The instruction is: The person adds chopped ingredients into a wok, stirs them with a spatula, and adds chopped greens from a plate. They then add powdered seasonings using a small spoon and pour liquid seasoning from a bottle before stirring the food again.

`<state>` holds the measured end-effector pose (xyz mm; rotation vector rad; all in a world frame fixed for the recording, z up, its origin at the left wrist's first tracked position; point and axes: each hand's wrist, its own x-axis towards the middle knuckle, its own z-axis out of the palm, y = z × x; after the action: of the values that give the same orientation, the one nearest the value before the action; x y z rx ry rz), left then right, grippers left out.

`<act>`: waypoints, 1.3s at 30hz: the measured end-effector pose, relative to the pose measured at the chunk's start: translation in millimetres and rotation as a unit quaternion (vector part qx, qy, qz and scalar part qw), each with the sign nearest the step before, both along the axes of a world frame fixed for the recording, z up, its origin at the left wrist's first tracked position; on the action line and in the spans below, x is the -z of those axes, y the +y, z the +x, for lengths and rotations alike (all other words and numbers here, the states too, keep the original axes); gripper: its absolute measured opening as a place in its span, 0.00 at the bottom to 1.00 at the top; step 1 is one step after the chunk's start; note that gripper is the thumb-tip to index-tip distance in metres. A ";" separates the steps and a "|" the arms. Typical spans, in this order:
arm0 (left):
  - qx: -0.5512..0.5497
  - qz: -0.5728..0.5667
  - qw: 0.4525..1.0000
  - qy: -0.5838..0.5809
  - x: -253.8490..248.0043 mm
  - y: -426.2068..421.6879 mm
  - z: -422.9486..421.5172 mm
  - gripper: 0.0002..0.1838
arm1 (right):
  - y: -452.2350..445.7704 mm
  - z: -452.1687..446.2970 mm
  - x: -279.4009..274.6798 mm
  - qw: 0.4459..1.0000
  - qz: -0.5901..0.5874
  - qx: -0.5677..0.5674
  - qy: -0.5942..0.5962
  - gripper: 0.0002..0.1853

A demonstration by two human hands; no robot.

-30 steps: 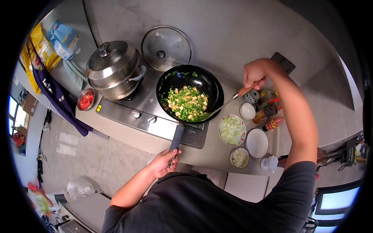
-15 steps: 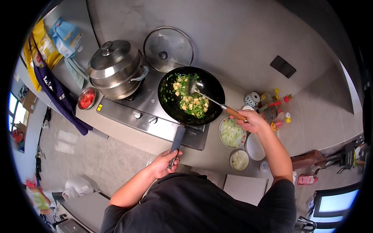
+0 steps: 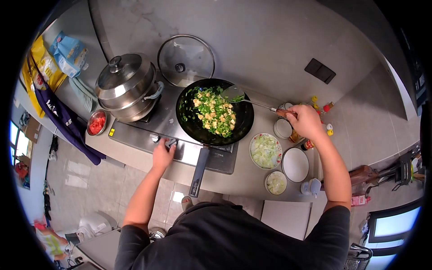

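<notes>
My left hand (image 3: 163, 156) is at the front of the gas stove, its fingers closed around the right stove knob (image 3: 171, 143). In my right hand (image 3: 307, 121) is the wooden handle of a spatula (image 3: 256, 104). The spatula's metal blade is over the right back rim of the black wok (image 3: 246, 118), with some green bits on it. Chopped greens and pale tofu-like cubes (image 3: 215, 112) lie heaped in the middle of the wok. The wok's long handle (image 3: 199, 173) points toward my body, and no hand is on it.
A steel steamer pot (image 3: 126, 87) stands on the left burner, and a glass lid (image 3: 191, 56) leans against the wall. A bowl of chopped red food (image 3: 96, 123) is far left. Right of the stove are chopped cabbage (image 3: 265, 150), a white bowl (image 3: 295, 165) and several bottles.
My left hand has let go of the wok handle and moved left to the stove knob. My right hand has raised the spatula out of the food, toward the wok's back right rim.
</notes>
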<state>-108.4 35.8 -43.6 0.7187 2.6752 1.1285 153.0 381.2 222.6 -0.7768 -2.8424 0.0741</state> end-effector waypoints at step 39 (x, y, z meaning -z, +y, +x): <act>0.064 0.108 0.992 0.022 35.8 -37.0 22.8 0.13 | -79.5 39.7 179.9 0.914 -0.316 0.114 0.226 0.32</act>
<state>-85.6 -1.2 -79.5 0.9443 2.5235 1.3976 192.7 301.7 42.7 -1.0312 -2.2564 1.0337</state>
